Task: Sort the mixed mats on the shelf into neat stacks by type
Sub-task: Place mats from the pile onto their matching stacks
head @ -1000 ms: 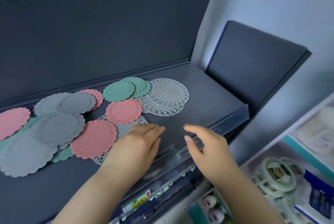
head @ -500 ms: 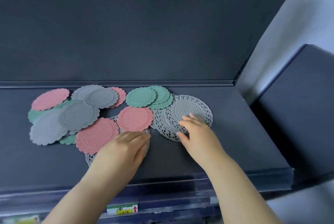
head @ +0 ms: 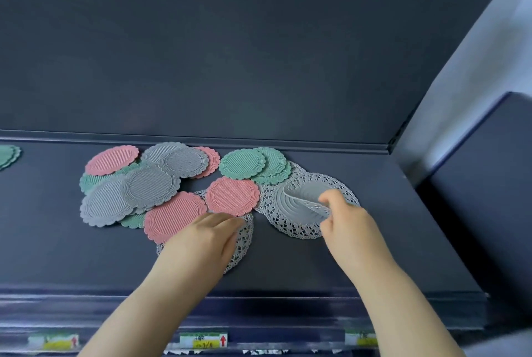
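Note:
Mixed round mats lie overlapping on the dark shelf (head: pixel 374 256). Pink ribbed mats (head: pixel 232 196) sit in the middle, grey ribbed mats (head: pixel 149 186) to the left, and green ribbed mats (head: pixel 243 163) lie at the back. At the right is a pile of grey lace mats (head: pixel 290 212); my right hand (head: pixel 344 222) pinches the top one and bends its near edge upward. My left hand (head: pixel 205 238) rests flat on another grey lace mat (head: pixel 241 244), which sticks out from under the pink mats.
A separate green mat (head: pixel 8 155) lies at the far left edge. The shelf's back panel (head: pixel 230 54) rises right behind the mats. A lower dark shelf (head: pixel 489 184) stands to the right. Price labels (head: pixel 203 339) line the front rail.
The camera view has swung up and left onto the shelf. My right hand went from lying flat on the lace mats to pinching the top one and curling it up. My left hand stayed on its lace mat.

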`<action>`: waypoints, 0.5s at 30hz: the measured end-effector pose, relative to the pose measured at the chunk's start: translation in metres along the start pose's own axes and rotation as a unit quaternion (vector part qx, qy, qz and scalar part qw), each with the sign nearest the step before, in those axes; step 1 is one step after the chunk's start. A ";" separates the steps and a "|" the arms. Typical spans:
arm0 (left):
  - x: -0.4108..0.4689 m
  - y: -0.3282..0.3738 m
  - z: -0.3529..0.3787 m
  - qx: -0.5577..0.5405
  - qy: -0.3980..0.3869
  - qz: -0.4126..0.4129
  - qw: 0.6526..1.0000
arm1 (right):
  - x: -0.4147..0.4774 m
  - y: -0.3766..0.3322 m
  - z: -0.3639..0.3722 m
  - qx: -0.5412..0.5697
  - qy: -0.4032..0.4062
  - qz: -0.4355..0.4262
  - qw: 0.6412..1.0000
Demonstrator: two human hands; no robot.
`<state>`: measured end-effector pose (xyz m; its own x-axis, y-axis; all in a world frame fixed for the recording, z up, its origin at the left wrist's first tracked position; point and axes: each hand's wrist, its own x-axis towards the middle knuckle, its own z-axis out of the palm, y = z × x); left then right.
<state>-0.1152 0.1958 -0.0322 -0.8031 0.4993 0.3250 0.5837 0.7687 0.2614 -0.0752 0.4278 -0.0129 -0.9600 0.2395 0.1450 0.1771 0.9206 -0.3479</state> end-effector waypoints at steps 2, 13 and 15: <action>0.013 -0.003 0.008 -0.003 -0.014 0.003 1.000 | -0.009 0.003 -0.006 0.036 0.039 0.006 0.999; 0.052 -0.002 0.030 -0.005 -0.020 -0.055 0.998 | -0.012 0.011 0.012 0.059 0.102 0.010 0.993; 0.053 -0.004 0.030 0.005 -0.035 -0.061 0.998 | -0.011 0.012 0.017 0.050 0.102 -0.003 0.994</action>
<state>-0.1638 0.2319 -0.0433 -0.8746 0.4285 0.2268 0.4803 0.8294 0.2853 -0.0664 0.4314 -0.0343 -0.8951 0.3012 0.3286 0.1394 0.8894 -0.4354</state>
